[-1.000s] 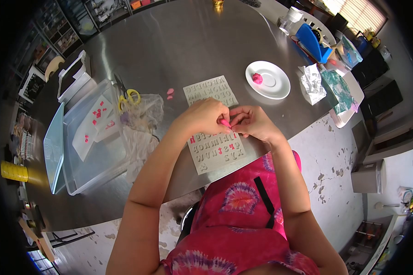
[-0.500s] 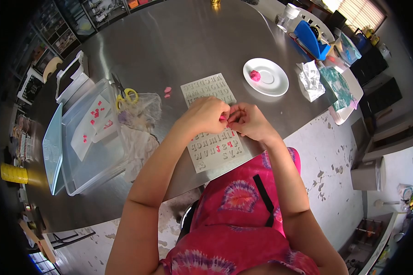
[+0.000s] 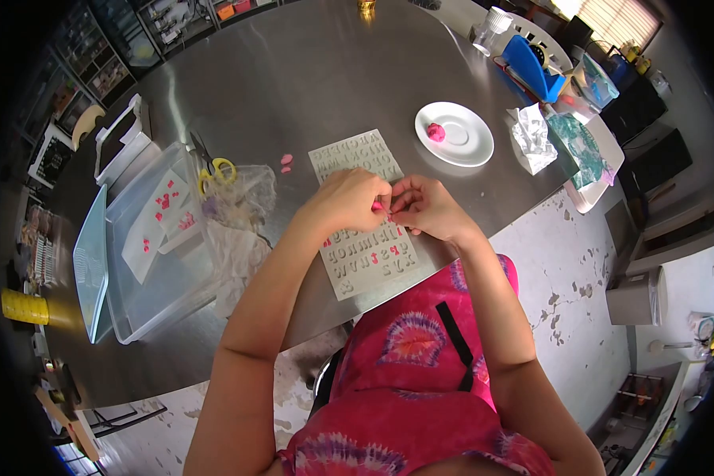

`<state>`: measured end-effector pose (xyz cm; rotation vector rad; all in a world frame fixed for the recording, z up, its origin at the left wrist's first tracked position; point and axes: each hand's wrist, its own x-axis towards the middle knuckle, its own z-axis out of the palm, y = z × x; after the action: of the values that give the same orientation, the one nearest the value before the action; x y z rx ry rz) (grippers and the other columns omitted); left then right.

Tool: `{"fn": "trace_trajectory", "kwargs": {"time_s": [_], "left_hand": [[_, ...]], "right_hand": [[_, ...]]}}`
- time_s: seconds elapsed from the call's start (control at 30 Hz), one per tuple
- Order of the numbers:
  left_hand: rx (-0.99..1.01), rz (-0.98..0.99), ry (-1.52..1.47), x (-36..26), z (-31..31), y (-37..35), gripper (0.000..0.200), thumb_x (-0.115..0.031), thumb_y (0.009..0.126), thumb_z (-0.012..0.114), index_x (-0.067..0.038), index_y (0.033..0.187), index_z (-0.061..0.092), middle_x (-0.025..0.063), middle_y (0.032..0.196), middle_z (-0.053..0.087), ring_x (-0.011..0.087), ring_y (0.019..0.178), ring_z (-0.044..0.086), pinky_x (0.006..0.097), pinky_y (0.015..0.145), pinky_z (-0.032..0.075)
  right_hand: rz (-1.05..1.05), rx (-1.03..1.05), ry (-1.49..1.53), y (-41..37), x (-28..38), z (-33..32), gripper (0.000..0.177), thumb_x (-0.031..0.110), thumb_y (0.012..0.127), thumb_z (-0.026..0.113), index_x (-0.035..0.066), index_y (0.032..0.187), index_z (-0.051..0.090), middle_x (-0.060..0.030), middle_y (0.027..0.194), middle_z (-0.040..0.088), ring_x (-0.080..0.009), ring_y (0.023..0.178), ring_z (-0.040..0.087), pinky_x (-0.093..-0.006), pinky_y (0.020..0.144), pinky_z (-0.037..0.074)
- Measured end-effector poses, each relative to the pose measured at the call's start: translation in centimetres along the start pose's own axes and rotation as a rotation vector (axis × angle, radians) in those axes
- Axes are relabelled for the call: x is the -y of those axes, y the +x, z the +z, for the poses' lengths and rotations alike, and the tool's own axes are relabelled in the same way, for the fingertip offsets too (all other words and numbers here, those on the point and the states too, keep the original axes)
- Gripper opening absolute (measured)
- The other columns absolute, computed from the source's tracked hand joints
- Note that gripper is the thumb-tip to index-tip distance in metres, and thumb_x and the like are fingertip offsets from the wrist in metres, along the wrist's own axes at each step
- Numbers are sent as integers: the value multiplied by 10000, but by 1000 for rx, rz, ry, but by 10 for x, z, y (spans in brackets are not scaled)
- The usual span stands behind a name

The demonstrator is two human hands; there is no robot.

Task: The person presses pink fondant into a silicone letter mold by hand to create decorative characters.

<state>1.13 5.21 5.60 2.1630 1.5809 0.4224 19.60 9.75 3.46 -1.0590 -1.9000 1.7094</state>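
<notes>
Above the middle of a grey letter mould (image 3: 369,274), my left hand (image 3: 349,198) curls its fingers round a small piece of pink dough (image 3: 378,206). My right hand (image 3: 428,210) meets it from the right, thumb and forefinger pinched at a bit of the same dough. The fingertips of both hands nearly touch and partly hide the dough. Several letter hollows in the mould's lower half hold pink filling. A larger pink dough ball (image 3: 435,132) rests on a white saucer (image 3: 472,147) beyond my right hand.
Two flat pink pieces (image 3: 286,163) lie left of the mould. Yellow-handled scissors (image 3: 218,170) and crumpled plastic wrap (image 3: 250,194) are beside a clear plastic box (image 3: 166,289) with pink pieces on white sheets. Crumpled white paper (image 3: 534,139) sits at right, near the metal table's edge.
The view has shifted slightly. Both hands stay over the mould, fingertips together, with the pink dough showing a little more at my left fingers.
</notes>
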Motion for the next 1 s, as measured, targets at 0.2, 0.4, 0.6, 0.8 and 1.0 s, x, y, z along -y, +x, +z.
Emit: {"fn": "trace_trajectory", "kwargs": {"time_s": [0.2,0.4,0.6,0.8,1.0], "left_hand": [[-1,19,-7,0,0,0,78,-130,633,665,-105,707,665,44,637,638,216,623,626,337,584,474],[-8,29,-15,1,1,-1,83,-130,627,669,-94,702,660,56,644,640,227,631,632,343,595,484],[9,2,-33,3,3,1,110,-140,619,678,-83,712,667,65,656,647,233,645,639,339,619,494],[27,-37,-27,1,1,0,132,-149,615,692,-84,729,683,67,670,656,230,652,642,341,634,497],[28,-70,-30,0,-1,-1,127,-144,622,699,-84,733,685,65,676,659,218,656,641,336,633,492]], "right_hand": [[31,5,143,-1,1,0,308,-7,730,711,-39,1005,576,-87,822,626,-104,666,592,-225,496,469],[-15,-63,26,4,-12,4,236,15,712,712,-41,918,612,-85,787,649,-106,647,606,-247,544,502],[-2,-237,-225,2,-7,12,206,75,675,724,-3,852,650,-94,762,692,-163,690,668,-299,649,533],[-93,-176,-362,-5,8,12,167,43,704,671,-8,859,637,-124,750,690,-210,710,685,-325,644,530],[-139,-124,-414,-13,9,16,169,9,727,646,-9,894,620,-121,744,681,-213,684,675,-330,628,520]]}}
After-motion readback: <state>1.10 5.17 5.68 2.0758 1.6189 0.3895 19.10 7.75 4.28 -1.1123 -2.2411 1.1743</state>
